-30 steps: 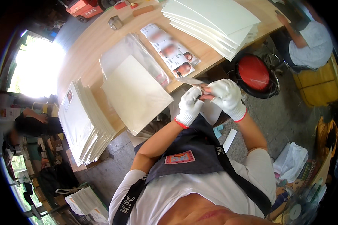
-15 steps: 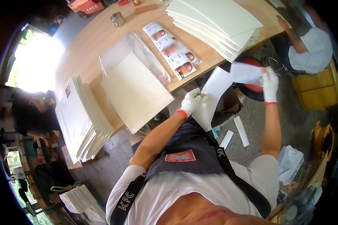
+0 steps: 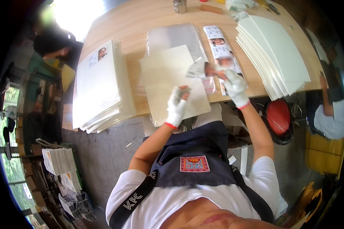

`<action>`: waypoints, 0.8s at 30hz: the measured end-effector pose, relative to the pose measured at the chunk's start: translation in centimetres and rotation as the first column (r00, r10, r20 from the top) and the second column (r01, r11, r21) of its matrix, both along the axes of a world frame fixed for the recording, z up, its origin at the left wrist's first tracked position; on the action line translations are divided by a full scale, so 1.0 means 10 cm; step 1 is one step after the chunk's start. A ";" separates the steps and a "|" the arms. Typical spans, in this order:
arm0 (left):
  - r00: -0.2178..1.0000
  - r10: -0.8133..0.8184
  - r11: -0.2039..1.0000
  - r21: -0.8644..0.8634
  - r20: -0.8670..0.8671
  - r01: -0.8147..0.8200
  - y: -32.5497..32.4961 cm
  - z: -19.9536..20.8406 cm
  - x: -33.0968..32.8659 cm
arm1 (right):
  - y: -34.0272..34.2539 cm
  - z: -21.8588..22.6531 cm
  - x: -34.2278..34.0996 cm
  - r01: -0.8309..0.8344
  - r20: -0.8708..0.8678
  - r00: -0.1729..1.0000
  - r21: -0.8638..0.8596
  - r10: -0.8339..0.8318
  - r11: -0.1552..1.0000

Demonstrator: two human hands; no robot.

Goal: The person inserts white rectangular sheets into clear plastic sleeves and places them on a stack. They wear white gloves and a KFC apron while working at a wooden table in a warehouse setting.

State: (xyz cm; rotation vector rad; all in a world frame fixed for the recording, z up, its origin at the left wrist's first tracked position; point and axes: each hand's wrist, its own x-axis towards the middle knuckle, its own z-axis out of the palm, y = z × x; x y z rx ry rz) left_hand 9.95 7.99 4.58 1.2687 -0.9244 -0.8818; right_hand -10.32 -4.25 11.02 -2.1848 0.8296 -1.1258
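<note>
My right hand [image 3: 235, 87], in a white glove with bare fingertips and a red cuff, pinches a printed label [image 3: 197, 70] with a small portrait. The label is held over a cream sheet [image 3: 168, 76] and hangs to the left of the fingers. My left hand [image 3: 176, 105], gloved alike, hovers over the sheet's lower part, its fingers bent and slightly apart, with nothing visible in them. Under the sheet lie clear plastic sleeves [image 3: 172, 36]. To their right lies a stack of printed labels [image 3: 218, 49], partly behind my right hand.
A pile of plastic-wrapped sheets [image 3: 99, 84] stands at the table's left, and fanned pale boards [image 3: 275, 53] lie at the right. At the back is a metal cup [image 3: 180, 6]. A red stool [image 3: 278, 116] stands below the table edge. Other people are at the left and right.
The white strip has left my left hand. Both hands have moved over the table, and the right one has brought the label above the cream sheet. My view has turned and shifted.
</note>
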 end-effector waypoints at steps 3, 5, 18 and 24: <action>0.969 0.224 0.974 -0.070 0.108 -0.217 -0.07 0.00 0.50 | -0.66 -0.60 0.58 -0.005 -0.121 0.993 -0.148 -0.013 0.989; 0.914 0.282 0.956 -0.169 0.292 -0.241 -0.18 -0.04 0.74 | -0.87 -0.61 0.92 -0.061 -0.201 0.979 -0.209 0.019 0.976; 0.417 0.252 0.962 -0.180 0.873 -0.204 -1.26 -0.14 1.11 | -1.57 -0.89 1.56 -0.412 -0.377 0.859 -0.111 0.346 0.904; 0.194 0.093 0.965 -0.040 0.977 -0.259 -1.40 -0.52 1.34 | -1.62 -1.00 1.42 -0.457 -0.632 0.740 -0.220 0.231 0.862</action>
